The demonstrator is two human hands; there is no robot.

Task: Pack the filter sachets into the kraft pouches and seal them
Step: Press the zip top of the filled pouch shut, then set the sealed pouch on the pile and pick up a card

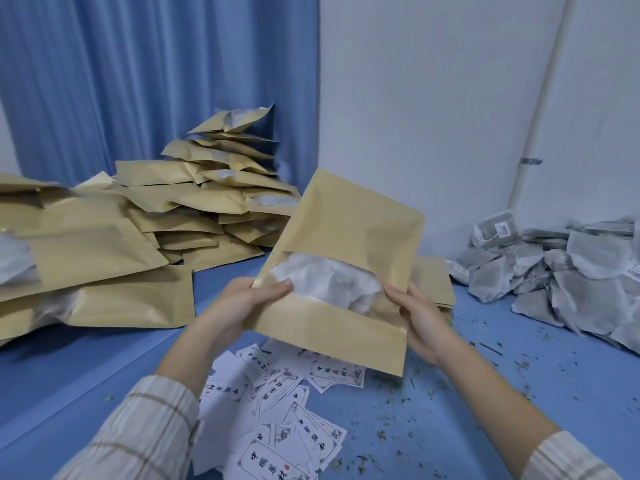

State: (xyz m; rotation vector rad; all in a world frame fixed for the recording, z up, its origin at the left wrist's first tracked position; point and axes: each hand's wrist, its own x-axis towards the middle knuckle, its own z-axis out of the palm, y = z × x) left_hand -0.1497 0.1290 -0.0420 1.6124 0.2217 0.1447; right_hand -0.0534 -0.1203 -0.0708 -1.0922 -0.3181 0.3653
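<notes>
A kraft pouch [353, 230] with a clear window is held tilted above the blue table, both hands on its sides. White filter sachets [325, 278] show through the window. My left hand [249, 299] grips the pouch's left edge, thumb on the window. My right hand [422, 320] grips the right edge lower down. A heap of grey loose sachets [568, 271] lies at the right by the wall. Several flat kraft pouches [433, 278] lie behind the held one.
A big pile of filled kraft pouches [138, 230] covers the left and back of the blue table [485, 393]. White printed labels [277, 410] are scattered in front of me. Tea crumbs dot the table's right side. A blue curtain and white wall stand behind.
</notes>
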